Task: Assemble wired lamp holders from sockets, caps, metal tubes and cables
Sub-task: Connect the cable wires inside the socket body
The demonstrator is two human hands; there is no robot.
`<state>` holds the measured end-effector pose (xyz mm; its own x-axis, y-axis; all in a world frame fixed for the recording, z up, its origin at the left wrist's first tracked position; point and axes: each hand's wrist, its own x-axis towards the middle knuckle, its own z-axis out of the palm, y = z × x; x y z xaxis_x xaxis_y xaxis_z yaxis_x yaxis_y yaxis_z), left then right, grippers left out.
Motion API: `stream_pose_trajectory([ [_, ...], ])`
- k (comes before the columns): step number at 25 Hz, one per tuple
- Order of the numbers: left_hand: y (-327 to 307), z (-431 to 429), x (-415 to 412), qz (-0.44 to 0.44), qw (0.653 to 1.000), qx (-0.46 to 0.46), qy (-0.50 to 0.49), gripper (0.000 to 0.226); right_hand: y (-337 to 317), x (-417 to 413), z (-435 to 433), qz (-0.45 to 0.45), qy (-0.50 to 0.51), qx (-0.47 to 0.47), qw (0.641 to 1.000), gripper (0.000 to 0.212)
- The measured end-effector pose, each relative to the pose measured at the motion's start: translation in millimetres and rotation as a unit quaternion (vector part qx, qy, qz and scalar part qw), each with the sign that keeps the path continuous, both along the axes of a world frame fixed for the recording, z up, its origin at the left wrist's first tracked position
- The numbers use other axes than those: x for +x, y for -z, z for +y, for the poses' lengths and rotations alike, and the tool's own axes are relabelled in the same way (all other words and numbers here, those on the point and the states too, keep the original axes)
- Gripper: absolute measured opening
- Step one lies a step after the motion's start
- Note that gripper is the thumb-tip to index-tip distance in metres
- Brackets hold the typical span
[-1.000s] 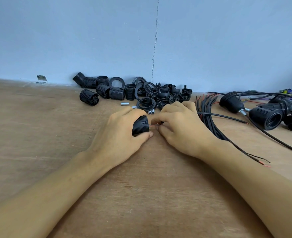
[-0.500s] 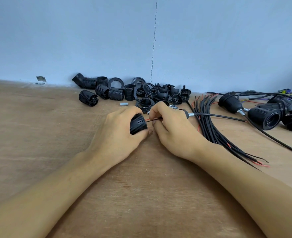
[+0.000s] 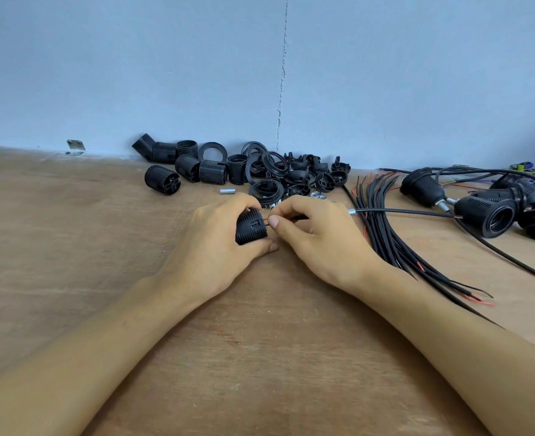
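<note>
Against the wall at the far left of the wooden table lies a small metal bracket. Next comes a loose ribbed socket on its side, then the heap of black sockets, rings and caps, with a short loose metal tube lying in front of it.

The left hand grips the socket on the table, fingers curled over its top and the thumb beneath. A second ago its end was right against the right hand; now a short length of red wire shows in the gap. The right hand pinches that wire between thumb and forefinger just beside the socket's end, the other fingers curled.

A silver tube has come into sight just right of that hand, threaded on the black cable that runs off to the right; earlier the hand covered it. Under the cable lies the bundle of black cables, with red ends showing.

Far right lie the wired lamp holders. The nearest turns its open mouth towards me, showing only dark threaded rings.
</note>
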<state>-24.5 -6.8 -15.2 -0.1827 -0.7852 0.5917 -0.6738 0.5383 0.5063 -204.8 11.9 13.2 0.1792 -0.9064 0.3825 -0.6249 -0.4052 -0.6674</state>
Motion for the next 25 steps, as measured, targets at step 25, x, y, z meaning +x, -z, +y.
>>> stream_pose_trajectory([
  [25,-4.5,3.1,5.1,0.040,0.986,0.123,0.105,0.034,-1.5,0.0,5.4,-0.114,0.010,0.007,0.993,0.009],
])
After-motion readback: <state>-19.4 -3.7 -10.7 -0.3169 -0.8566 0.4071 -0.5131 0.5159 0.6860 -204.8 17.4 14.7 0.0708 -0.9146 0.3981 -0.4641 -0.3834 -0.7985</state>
